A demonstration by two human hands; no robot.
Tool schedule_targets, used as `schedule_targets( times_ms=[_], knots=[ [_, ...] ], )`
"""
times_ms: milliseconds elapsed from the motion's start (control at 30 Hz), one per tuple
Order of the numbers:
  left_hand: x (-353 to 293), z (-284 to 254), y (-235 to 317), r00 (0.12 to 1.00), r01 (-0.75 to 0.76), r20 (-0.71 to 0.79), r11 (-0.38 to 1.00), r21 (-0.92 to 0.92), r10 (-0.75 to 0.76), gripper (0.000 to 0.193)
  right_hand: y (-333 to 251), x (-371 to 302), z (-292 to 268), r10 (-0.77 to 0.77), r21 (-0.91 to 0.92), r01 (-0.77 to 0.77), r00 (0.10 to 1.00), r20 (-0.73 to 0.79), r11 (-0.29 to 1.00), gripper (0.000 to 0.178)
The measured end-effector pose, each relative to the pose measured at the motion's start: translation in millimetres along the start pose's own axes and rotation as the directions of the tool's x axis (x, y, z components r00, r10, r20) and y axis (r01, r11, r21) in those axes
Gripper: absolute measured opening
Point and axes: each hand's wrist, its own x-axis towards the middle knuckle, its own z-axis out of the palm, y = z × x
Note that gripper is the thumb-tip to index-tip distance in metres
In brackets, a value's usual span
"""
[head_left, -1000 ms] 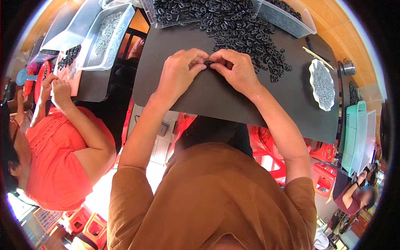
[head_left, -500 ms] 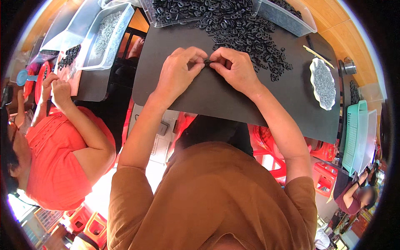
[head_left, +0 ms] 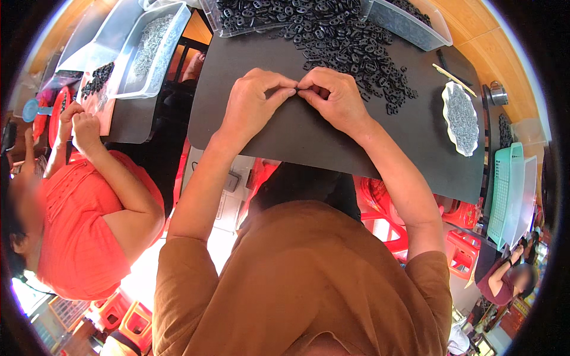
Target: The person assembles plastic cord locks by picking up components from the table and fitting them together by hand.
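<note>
My left hand [head_left: 252, 104] and my right hand [head_left: 335, 98] meet fingertip to fingertip above the dark table [head_left: 249, 56]. Thumb and forefinger of each are pinched together around a small black plastic piece, almost wholly covered by the fingertips. Just beyond my right hand spreads a big heap of black plastic pieces [head_left: 350, 53], oval with holes through them.
Clear plastic bins [head_left: 409, 32] stand at the far edge. At the right lie a scalloped white dish [head_left: 446, 113] of small metal parts and a wooden stick [head_left: 454, 80]. A co-worker in red [head_left: 101, 219] sits at the left near another bin [head_left: 124, 89].
My fingertips have drawn closer together, and the black piece that showed between them is now mostly covered. Both arms stay nearly in place.
</note>
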Motion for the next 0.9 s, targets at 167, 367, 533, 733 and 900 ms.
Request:
schedule_targets(
  times_ms=[167,367,533,733,900],
  knots=[
    [-0.1,1.8,-2.2,1.0,-0.026,-0.008,0.999,0.025,0.026,0.01,1.3,-0.4,0.9,-0.003,-0.01,0.003,1.0,0.013,1.0,0.012],
    [1.3,3.4,-6.3,0.998,-0.065,0.014,0.997,0.045,0.064,0.009,3.9,-0.3,0.5,-0.024,0.011,0.024,1.0,0.006,1.0,0.012],
    [2.9,2.5,-8.7,0.993,-0.117,0.045,0.988,0.099,0.113,0.008,7.6,-0.3,2.8,-0.051,-0.018,0.051,0.999,0.005,0.999,0.011],
    [3.3,-1.2,-8.2,0.997,-0.045,0.065,0.998,0.035,0.043,0.011,-1.3,0.2,-3.9,0.11,0.085,-0.115,0.992,0.062,0.99,0.008],
    [3.0,-3.2,-2.4,0.995,0.102,0.022,0.965,-0.241,-0.1,0.018,-14.8,4.6,-16.0,0.356,0.517,-0.334,0.933,0.061,0.788,0.004]
  ],
)
